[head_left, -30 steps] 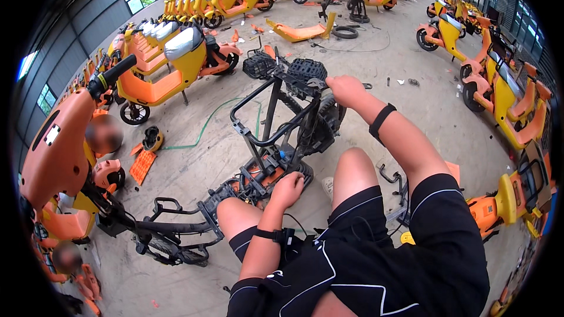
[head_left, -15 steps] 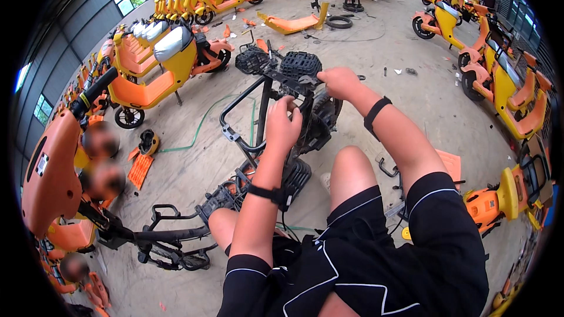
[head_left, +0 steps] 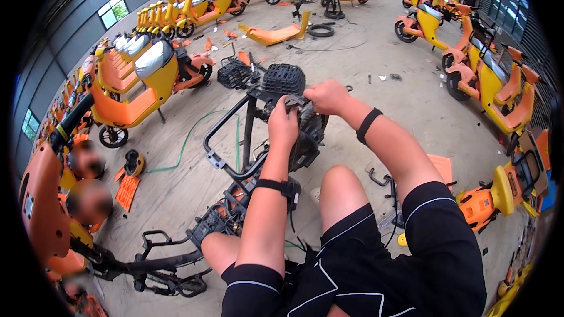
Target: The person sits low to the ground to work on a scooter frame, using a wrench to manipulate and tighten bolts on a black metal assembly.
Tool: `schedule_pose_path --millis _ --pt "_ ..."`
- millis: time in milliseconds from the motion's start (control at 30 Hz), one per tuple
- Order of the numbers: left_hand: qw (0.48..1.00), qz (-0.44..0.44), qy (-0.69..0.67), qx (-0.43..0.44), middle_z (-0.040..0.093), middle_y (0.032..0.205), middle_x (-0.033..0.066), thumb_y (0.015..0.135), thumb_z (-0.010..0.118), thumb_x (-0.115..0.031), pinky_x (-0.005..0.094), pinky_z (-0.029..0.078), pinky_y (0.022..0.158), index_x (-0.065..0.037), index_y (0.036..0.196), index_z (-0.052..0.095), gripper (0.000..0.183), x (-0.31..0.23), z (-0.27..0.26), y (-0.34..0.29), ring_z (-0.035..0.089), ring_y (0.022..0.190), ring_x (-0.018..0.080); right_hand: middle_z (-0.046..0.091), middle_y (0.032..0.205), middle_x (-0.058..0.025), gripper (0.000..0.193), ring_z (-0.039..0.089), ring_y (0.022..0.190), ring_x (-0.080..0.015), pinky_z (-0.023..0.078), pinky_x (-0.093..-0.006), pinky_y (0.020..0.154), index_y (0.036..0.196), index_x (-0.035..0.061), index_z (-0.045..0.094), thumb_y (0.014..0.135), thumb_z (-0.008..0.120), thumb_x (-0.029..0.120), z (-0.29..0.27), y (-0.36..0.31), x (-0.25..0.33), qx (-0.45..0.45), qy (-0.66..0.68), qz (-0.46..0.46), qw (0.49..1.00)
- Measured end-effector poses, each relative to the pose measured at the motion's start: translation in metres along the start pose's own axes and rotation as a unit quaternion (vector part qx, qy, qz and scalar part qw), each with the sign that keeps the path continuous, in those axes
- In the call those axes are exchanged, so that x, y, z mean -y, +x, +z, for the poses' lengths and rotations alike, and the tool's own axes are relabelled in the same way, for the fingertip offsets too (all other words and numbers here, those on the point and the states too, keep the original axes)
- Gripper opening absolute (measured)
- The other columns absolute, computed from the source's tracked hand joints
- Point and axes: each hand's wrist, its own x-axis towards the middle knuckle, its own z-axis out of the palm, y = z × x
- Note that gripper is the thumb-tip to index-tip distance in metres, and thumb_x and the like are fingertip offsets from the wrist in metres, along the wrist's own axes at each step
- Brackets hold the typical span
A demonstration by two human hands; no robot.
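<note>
A stripped scooter frame point(head_left: 247, 132) of black tubing stands before me between my knees. At its rear end, both hands meet over a small dark flat piece point(head_left: 295, 101), whose kind I cannot make out. My left hand point(head_left: 283, 124) is closed, with thumb and fingers at the piece's near left edge. My right hand point(head_left: 330, 97) is closed at its right end; the fingertips are partly hidden. Just beyond them sits a black ribbed box-like part point(head_left: 283, 78). Below my right hand, the black rear wheel point(head_left: 318, 126) is partly covered.
Yellow and orange scooters stand at left point(head_left: 132, 91) and right point(head_left: 496, 76), with long rows behind. An orange-yellow body panel point(head_left: 273, 34) and a tyre point(head_left: 321, 30) lie ahead on the floor. A green hose point(head_left: 187, 141) runs at left, near a yellow helmet point(head_left: 134, 162).
My left hand has risen from the frame to the dark flat piece and closed on its edge. My right hand stays close to the same spot. The whole view has shifted slightly.
</note>
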Motion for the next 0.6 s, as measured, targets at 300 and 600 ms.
schedule_pose_path --millis 300,600 --pt "0.999 -0.021 -0.035 -0.018 0.074 0.102 0.0142 0.095 0.064 -0.007 0.0333 0.054 0.083 -0.002 0.127 0.061 0.032 0.0 -0.003 -0.003 0.072 0.092 0.0215 0.066 0.078 -0.0077 0.007 0.07 0.074 -0.0317 0.055 -0.0455 0.063 0.08 0.0116 0.06 0.076 0.062 0.017 0.014 0.006 -0.005 -0.046 -0.017 -0.046 0.998" --pt "0.999 0.003 0.013 -0.036 0.072 0.103 0.0204 0.091 0.067 -0.009 0.0431 0.053 0.083 0.0 0.124 0.062 0.035 -0.006 -0.008 -0.002 0.069 0.096 0.0382 0.065 0.076 -0.0071 0.007 0.069 0.071 -0.0317 0.055 -0.0447 0.061 0.078 0.0126 0.059 0.074 0.063 0.016 0.02 0.012 -0.012 -0.061 -0.015 -0.063 0.996"
